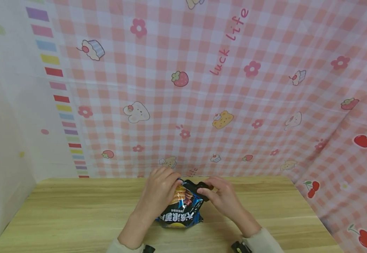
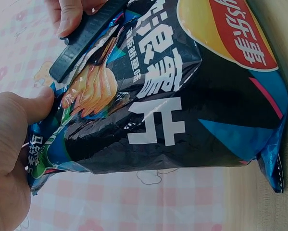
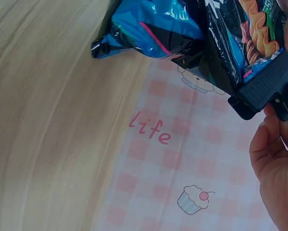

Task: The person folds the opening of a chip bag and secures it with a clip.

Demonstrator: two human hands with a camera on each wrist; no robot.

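A black and blue bag of potato chips stands on the wooden table between both hands, its printed front towards me. My left hand pinches one upper corner of the bag; in the left wrist view the thumb lies on the film there. Across the other part of the top edge sits a black bag clip. My right hand grips this clip between thumb and fingers. The clip's long bar lies along the folded top in the left wrist view. Whether it is latched I cannot tell.
The wooden table reaches back to a pink checked cloth hung as a wall. More patterned cloth hangs on the right, and a white dotted sheet on the left.
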